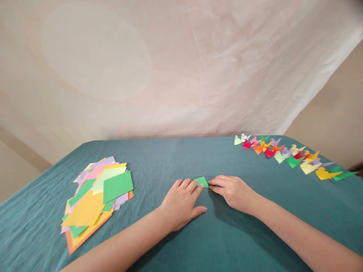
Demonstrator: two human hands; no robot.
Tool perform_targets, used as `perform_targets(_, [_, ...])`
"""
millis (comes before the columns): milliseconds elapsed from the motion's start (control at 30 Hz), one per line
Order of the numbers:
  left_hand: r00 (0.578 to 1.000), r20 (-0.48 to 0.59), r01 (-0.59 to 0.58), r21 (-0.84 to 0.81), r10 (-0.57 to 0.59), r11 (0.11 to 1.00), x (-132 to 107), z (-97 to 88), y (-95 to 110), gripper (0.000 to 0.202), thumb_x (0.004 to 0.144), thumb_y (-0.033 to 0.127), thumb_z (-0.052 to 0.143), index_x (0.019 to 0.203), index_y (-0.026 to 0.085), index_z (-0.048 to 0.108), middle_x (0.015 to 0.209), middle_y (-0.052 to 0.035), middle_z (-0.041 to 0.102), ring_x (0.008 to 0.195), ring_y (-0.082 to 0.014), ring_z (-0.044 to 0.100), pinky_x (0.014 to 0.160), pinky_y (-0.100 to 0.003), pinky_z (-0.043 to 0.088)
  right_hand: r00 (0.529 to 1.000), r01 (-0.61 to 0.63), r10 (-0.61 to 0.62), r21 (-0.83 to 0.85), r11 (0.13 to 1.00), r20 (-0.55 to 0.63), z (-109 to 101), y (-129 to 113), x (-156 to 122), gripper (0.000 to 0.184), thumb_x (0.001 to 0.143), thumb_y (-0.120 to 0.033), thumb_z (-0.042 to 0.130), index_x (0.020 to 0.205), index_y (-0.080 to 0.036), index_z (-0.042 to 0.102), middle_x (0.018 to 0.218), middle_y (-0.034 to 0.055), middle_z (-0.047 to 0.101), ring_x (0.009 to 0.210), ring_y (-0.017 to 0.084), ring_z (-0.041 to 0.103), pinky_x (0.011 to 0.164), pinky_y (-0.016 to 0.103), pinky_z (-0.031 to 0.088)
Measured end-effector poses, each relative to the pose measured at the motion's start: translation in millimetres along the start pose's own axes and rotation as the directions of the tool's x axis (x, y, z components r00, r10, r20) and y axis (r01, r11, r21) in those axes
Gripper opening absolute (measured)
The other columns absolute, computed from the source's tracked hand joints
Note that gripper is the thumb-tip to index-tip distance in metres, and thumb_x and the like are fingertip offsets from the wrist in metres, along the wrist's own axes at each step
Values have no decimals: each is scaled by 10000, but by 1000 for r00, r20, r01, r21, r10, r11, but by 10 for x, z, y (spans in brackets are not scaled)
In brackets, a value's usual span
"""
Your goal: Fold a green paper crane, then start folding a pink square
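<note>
A small folded piece of green paper (202, 181) lies on the table in front of me, between my two hands. My left hand (183, 204) rests palm down with its fingers stretched out, the fingertips covering the left part of the paper and the thumb apart on the cloth. With thumb and fingers pinched together, my right hand (231, 190) grips the paper's right corner. The paper's left end is hidden under my left fingers.
A loose pile of coloured paper sheets (87, 204) lies at the left. Several rows of folded paper birds (279, 156) stand at the back right. A teal cloth (159, 158) covers the table, and a pale sheet (181, 75) hangs behind it.
</note>
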State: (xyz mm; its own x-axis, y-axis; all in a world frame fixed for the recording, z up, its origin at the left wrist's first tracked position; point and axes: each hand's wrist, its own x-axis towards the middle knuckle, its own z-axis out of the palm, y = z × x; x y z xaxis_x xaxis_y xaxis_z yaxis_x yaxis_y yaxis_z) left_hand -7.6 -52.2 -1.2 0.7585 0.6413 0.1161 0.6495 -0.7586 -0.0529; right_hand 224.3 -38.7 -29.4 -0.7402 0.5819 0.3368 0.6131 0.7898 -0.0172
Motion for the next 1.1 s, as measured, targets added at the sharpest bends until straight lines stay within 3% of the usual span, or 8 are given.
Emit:
perform_targets(200, [1000,-8,-2,-2,2,1000,12,6,-3,574,863,580,352,1271,182,423,1225,-84,495,1119,-258,415,934,-388,305,989,-77,96,162,984,-116,14,38,-39,343,884,-91,361,1021,-192,659,1009,56,662,913,156,588,800,308,497])
perform_targets(400, [1000,-28,5,-2,-5,1000,7,-15,9,561,861,574,365,1244,171,445,1208,-95,500,1159,-270,386,952,-395,299,994,-61,66,57,996,-86,55,-120,55,356,876,-113,396,1167,-210,577,1095,78,618,975,181,548,832,359,475])
perform_targets(800, [997,-44,57,14,-57,998,4,-5,0,467,866,496,437,1239,216,456,1226,-96,481,1249,-285,313,994,-430,276,999,-48,48,-33,998,2,41,-171,108,279,873,-148,447,1112,-155,590,1070,101,601,955,201,519,809,352,463])
perform_targets(1100, [997,-43,70,74,-67,995,-7,-100,-63,374,868,433,470,1166,214,520,1173,-90,525,1233,-276,348,1001,-432,275,998,-58,60,-68,996,28,37,-185,147,242,883,-145,448,1071,-151,601,1015,86,606,907,181,526,774,323,462])
